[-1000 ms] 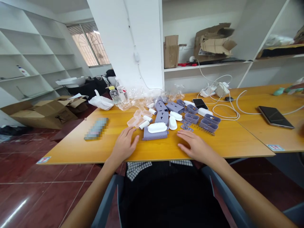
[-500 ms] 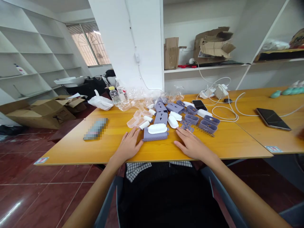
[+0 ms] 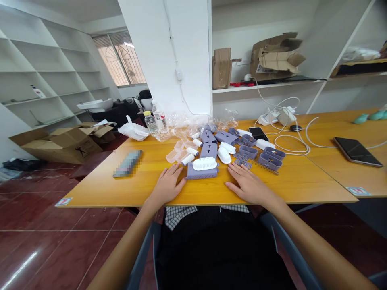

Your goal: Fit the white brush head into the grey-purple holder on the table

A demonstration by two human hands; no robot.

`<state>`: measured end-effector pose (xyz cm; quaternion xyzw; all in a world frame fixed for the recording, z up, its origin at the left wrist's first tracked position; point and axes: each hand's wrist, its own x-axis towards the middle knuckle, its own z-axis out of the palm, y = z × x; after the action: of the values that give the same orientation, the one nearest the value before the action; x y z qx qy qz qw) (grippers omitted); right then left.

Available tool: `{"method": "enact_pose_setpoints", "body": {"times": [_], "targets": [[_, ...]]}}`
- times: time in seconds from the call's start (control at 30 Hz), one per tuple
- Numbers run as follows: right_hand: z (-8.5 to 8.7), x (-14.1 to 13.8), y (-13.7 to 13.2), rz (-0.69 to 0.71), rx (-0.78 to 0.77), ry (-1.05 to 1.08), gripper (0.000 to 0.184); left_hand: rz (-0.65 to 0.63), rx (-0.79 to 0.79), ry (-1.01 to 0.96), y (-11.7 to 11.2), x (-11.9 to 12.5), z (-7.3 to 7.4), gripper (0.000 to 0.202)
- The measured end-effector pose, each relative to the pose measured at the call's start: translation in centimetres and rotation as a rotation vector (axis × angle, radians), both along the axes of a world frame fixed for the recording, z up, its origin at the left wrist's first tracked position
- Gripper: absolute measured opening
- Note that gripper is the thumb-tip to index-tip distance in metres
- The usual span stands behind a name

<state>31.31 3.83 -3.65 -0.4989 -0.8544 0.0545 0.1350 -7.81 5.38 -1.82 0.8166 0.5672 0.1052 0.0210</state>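
Note:
My left hand lies flat on the wooden table, fingers stretched out, holding nothing. Its thumb is close to the left edge of a purple plastic holder, on which a white bristle brush rests. White rollers lie just beyond its fingertips, with pink translucent cups behind. My right hand also rests flat with its fingers apart, nothing in it. Near its fingertips are purple claw-like pieces, a white oval brush and open purple cups.
Crumpled clear plastic and water bottles stand at the back. A pixelated object lies on the left. White cables, a phone and a dark tablet-like device are to the right.
The whole view has shifted slightly, so everything appears a little further right. Both hands stay flat in the same places on the table.

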Motion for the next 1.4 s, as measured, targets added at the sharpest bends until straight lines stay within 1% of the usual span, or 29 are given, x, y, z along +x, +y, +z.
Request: {"method": "enact_pose_setpoints", "body": {"times": [0.3,0.6,0.97,1.2,1.33,1.4], "targets": [[-1.2,0.5,0.4,0.04,0.064,0.074,0.079,-0.014,0.011,-0.02,0.1,-0.2,-0.2,0.064],[-0.6,0.3,0.2,0.018,0.036,0.06,0.081,-0.002,0.011,-0.009,0.1,-0.2,-0.2,0.064],[-0.7,0.4,0.3,0.022,0.052,0.051,0.081,-0.002,0.011,-0.01,0.1,-0.3,-0.2,0.065],[-1.2,0.6,0.5,0.036,0.076,0.085,0.078,-0.017,0.039,-0.033,0.2,-0.5,-0.5,0.062],[-1.0,0.5,0.4,0.027,0.062,0.07,0.078,-0.011,0.036,-0.049,0.2,-0.5,-0.2,0.061],[-0.8,0.4,0.3,0.019,0.047,0.063,0.079,-0.007,0.045,-0.073,0.0,-0.4,0.0,0.058]]}}
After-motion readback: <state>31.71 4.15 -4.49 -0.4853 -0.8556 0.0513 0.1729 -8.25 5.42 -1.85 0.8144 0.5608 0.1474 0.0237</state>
